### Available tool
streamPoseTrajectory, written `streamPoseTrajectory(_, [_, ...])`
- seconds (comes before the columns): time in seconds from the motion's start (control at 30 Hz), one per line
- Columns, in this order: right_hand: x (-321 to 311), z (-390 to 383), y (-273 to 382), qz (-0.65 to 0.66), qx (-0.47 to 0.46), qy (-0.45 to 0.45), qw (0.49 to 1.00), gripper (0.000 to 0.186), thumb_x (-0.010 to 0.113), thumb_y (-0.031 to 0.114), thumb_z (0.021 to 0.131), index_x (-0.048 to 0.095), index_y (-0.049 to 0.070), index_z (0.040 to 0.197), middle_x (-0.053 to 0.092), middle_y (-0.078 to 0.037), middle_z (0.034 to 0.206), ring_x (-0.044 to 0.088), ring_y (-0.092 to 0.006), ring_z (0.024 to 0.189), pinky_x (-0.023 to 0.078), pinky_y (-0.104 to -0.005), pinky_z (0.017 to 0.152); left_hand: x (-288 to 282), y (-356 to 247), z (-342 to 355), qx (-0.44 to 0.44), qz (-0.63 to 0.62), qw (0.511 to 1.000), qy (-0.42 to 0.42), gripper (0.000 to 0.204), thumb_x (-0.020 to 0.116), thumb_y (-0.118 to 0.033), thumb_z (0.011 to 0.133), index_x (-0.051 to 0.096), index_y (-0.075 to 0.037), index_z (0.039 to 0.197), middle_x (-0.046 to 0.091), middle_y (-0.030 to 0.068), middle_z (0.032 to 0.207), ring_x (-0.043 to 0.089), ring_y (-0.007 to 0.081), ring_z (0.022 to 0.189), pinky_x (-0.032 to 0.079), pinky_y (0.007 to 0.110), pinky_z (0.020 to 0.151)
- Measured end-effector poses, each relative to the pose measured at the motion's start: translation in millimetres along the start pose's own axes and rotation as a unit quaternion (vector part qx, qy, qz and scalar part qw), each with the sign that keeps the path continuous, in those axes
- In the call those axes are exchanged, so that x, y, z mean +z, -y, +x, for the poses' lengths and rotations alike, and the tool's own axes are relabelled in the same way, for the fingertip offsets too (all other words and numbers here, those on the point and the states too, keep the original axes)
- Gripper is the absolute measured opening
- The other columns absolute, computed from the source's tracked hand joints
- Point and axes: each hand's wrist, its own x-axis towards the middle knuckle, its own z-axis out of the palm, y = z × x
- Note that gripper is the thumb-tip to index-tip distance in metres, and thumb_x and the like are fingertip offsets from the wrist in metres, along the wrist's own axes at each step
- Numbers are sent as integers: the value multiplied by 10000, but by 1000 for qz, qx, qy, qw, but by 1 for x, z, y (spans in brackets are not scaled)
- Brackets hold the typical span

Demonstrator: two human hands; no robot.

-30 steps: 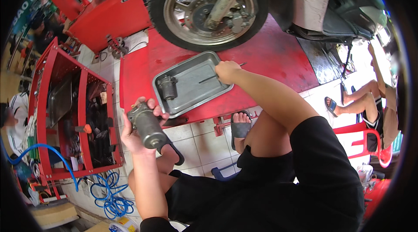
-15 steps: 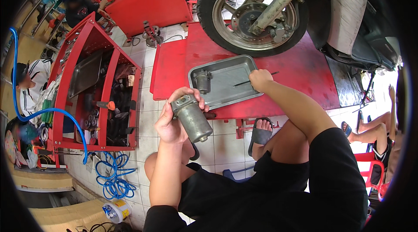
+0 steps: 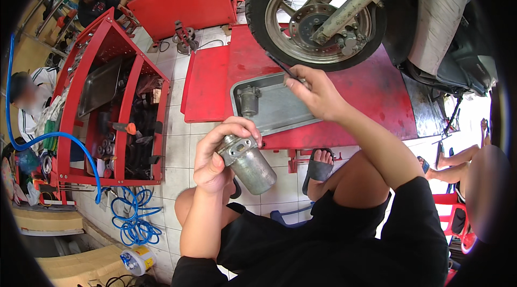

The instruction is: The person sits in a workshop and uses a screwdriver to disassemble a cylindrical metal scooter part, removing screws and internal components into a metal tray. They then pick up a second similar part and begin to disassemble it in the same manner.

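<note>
1. Over the tiled floor, the left hand [image 3: 215, 160] grips a grey metal cylinder [image 3: 249, 161], tilted, above the knee.
2. Right hand [image 3: 315, 93] pinches a thin dark tool [image 3: 279, 64], possibly a pick, over the metal tray [image 3: 280, 112].
3. Tray lies on the red surface [image 3: 371, 87], a small metal part [image 3: 249, 101] inside it.
4. Scooter wheel [image 3: 323, 15] stands just behind.

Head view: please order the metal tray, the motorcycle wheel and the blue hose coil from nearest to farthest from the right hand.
Measured from the right hand:
1. Metal tray, directly under the hand on the red platform.
2. Motorcycle wheel, just beyond the hand, standing on the platform.
3. Blue hose coil, far to the left on the tiled floor.
</note>
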Motion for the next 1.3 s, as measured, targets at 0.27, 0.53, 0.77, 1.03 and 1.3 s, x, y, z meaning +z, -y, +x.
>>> streamPoseTrajectory(0.27, [8,-26,69,105,-233,111,961,257,700,-76,767,675,-17,1017,667,-144,948,675,-272,855,545,-354,720,0,14,-1,-49,61,997,-24,629,676,-465,881,609,88,1172,579,222,1172,565,289,1101,437,388,980])
streamPoseTrajectory(0.53, [11,-38,63,-61,-248,114,960,194,743,64,764,690,97,947,628,2,1091,664,-254,772,504,-383,593,-7,26,-3,-46,120,991,-29,565,665,-388,890,601,80,1200,595,203,1212,565,294,1154,409,402,1027])
streamPoseTrajectory(0.77, [12,-39,65,-82,-238,118,960,154,731,82,789,683,68,934,628,-19,1105,672,-284,786,519,-407,608,-1,25,1,-61,118,991,-27,555,679,-391,887,604,67,1191,598,167,1170,575,255,1108,424,378,993])
streamPoseTrajectory(1.03, [22,-41,59,-33,-217,104,970,167,723,71,816,681,56,977,645,-52,1093,676,-317,813,534,-426,638,-5,25,0,-95,120,988,-33,640,730,-448,850,602,54,1225,602,134,1199,575,214,1109,422,345,984])
streamPoseTrajectory(1.3, [26,-43,59,-66,-230,65,969,227,751,10,756,667,32,966,648,-53,1011,684,-263,766,540,-375,583,-5,28,-2,-89,79,992,-36,608,694,-379,894,566,77,1274,597,138,1219,577,219,1124,428,343,996])
